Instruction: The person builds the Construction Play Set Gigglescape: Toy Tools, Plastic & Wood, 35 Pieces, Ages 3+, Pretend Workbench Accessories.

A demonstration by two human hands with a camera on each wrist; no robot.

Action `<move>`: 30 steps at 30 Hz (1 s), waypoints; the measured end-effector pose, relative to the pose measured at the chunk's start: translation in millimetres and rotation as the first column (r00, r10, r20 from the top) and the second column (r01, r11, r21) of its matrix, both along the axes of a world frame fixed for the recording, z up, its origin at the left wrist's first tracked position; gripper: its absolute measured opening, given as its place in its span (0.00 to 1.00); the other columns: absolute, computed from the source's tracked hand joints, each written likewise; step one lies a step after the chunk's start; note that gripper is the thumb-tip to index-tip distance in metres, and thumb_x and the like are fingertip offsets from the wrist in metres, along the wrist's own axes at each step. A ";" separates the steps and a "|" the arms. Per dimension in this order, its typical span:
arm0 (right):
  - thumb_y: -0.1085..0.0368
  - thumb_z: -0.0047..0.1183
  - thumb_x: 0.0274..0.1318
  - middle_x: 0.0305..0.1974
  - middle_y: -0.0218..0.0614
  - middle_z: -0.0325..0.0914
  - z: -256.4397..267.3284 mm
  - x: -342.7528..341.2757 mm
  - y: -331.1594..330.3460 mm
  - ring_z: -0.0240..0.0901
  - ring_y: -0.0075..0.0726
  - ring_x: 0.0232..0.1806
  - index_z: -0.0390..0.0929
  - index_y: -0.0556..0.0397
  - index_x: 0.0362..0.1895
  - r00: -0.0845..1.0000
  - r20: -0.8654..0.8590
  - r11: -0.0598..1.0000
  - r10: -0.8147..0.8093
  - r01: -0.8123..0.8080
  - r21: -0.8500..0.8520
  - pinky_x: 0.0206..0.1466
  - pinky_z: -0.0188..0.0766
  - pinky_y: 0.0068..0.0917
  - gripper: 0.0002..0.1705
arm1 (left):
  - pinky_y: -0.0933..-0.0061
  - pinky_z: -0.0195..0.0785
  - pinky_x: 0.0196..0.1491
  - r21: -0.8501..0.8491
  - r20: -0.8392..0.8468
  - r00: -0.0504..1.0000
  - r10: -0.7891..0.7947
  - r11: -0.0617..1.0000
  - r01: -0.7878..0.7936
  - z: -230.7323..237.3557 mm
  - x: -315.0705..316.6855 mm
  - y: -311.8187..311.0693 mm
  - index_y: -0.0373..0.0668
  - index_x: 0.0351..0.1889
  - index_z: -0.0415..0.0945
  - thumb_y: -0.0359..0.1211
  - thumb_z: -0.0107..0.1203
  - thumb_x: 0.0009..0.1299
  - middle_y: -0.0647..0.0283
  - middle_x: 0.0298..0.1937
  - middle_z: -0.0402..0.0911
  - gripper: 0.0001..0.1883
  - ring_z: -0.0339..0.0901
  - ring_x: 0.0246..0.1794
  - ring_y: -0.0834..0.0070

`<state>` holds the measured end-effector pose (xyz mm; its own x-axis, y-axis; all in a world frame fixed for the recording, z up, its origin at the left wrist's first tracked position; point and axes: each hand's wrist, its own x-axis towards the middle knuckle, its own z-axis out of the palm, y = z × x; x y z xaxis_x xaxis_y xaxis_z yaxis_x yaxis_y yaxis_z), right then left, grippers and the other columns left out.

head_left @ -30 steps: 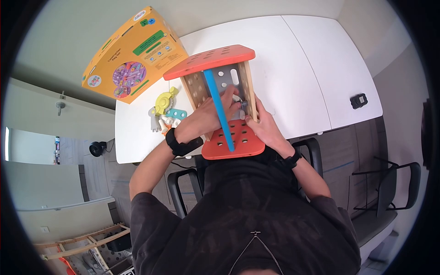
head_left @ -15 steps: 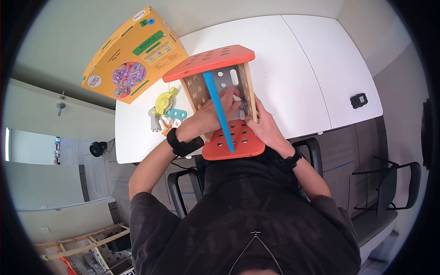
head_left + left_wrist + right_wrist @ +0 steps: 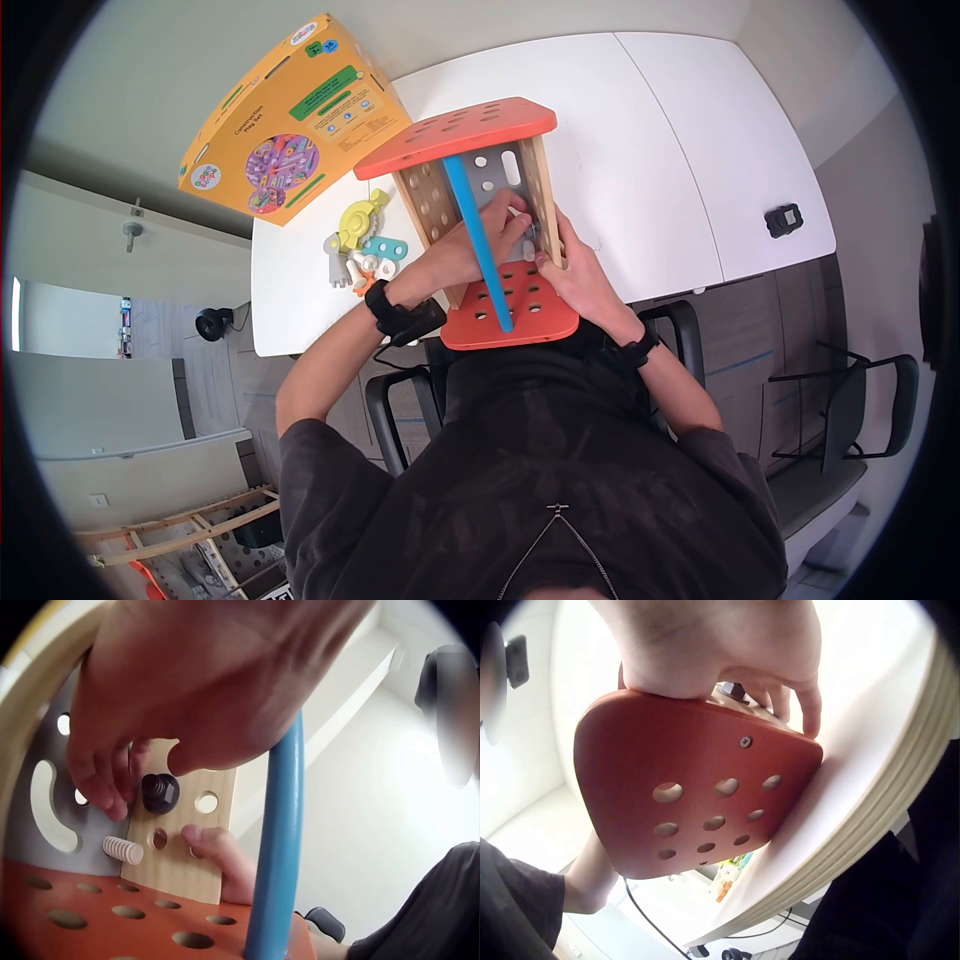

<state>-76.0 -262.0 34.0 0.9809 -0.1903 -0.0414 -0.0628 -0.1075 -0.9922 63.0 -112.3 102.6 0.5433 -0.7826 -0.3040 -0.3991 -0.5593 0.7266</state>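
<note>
Apparently fastening nut [image 3: 169, 795], nine o'clock in left-wrist view
Left fingers [image 3: 96, 774]: hold unclear; right fingers [image 3: 808, 705] grip panel [image 3: 184, 866]; twisting probably needed next.

With both arms [image 3: 335, 355] bent and reaching forward, a person curves the bare left hand's [image 3: 184, 686] fingers downward; the bare right hand [image 3: 582, 280] grips, thumb extended.

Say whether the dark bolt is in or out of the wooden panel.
In: the dark bolt pokes its threaded end inward from the wooden panel.

Bright light glares off the wall [image 3: 367, 780] in the left wrist view; all views bow, corners blackened.
</note>
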 end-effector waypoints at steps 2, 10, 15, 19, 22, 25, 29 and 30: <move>0.69 0.54 0.70 0.58 0.53 0.83 0.2 0.0 -0.4 0.84 0.46 0.57 0.44 0.59 0.87 1.000 -0.012 1.000 0.003 -0.002 0.010 0.64 0.75 0.39 0.48 | 0.64 0.79 0.51 -0.001 0.006 1.000 -0.007 1.000 0.007 -5.8 1.9 1.5 0.36 0.65 0.67 0.44 0.44 0.89 0.54 0.47 0.83 0.20 0.85 0.47 0.69; 0.71 0.53 0.69 0.56 0.50 0.83 -3.0 0.7 0.1 0.83 0.42 0.56 0.43 0.60 0.87 1.000 0.008 1.000 0.006 -0.006 0.023 0.64 0.76 0.37 0.48 | 0.75 0.77 0.48 0.058 -0.466 0.863 0.197 0.980 -0.192 -12.6 -7.8 4.7 0.40 0.61 0.71 0.54 0.38 0.90 0.66 0.44 0.80 0.26 0.81 0.43 0.79; 0.71 0.53 0.68 0.57 0.50 0.83 -6.2 1.1 -0.8 0.83 0.43 0.56 0.43 0.60 0.87 1.000 0.022 1.000 0.014 -0.015 0.025 0.64 0.76 0.37 0.48 | 0.78 0.74 0.47 0.080 -0.580 0.773 0.257 0.962 -0.259 -29.6 -6.7 5.0 0.43 0.55 0.71 0.57 0.38 0.89 0.69 0.43 0.77 0.26 0.77 0.40 0.82; 0.71 0.53 0.68 0.59 0.52 0.83 -4.8 0.7 -0.6 0.84 0.44 0.57 0.44 0.59 0.87 1.000 0.024 1.000 0.009 -0.009 0.015 0.65 0.76 0.38 0.48 | 0.75 0.73 0.47 0.039 -0.576 0.782 0.238 0.963 -0.265 -35.1 -2.9 4.7 0.44 0.52 0.73 0.59 0.40 0.87 0.67 0.44 0.78 0.27 0.77 0.41 0.80; 0.70 0.53 0.68 0.60 0.53 0.82 -7.2 1.5 -0.9 0.84 0.46 0.59 0.44 0.59 0.87 1.000 0.025 1.000 0.010 -0.011 0.015 0.65 0.76 0.40 0.48 | 0.78 0.74 0.47 0.050 -0.572 0.782 0.249 0.962 -0.270 -16.5 -8.8 4.8 0.46 0.52 0.71 0.57 0.42 0.88 0.70 0.46 0.76 0.24 0.76 0.40 0.83; 0.70 0.54 0.68 0.60 0.53 0.82 -8.9 2.2 -0.5 0.84 0.46 0.58 0.44 0.59 0.87 0.999 0.038 1.000 0.005 -0.006 0.028 0.65 0.76 0.40 0.49 | 0.78 0.74 0.47 0.033 -0.630 0.739 0.239 0.959 -0.283 -20.3 -5.3 8.2 0.46 0.55 0.69 0.55 0.44 0.87 0.70 0.47 0.76 0.22 0.76 0.40 0.84; 0.70 0.54 0.68 0.60 0.53 0.83 -13.2 3.0 -0.9 0.84 0.45 0.57 0.44 0.59 0.87 0.999 0.049 1.000 0.008 -0.009 0.011 0.65 0.76 0.39 0.48 | 0.77 0.74 0.49 0.064 -0.679 0.698 0.227 0.966 -0.252 -31.1 1.8 5.4 0.47 0.60 0.66 0.54 0.46 0.87 0.70 0.48 0.75 0.21 0.76 0.41 0.84; 0.70 0.54 0.68 0.59 0.52 0.83 -12.5 2.9 -0.4 0.84 0.45 0.57 0.44 0.59 0.87 0.999 0.040 1.000 0.008 -0.008 0.012 0.64 0.76 0.39 0.48 | 0.77 0.74 0.49 0.074 -0.672 0.704 0.231 0.966 -0.247 -35.6 2.3 4.5 0.47 0.61 0.66 0.54 0.46 0.87 0.70 0.48 0.75 0.21 0.76 0.41 0.84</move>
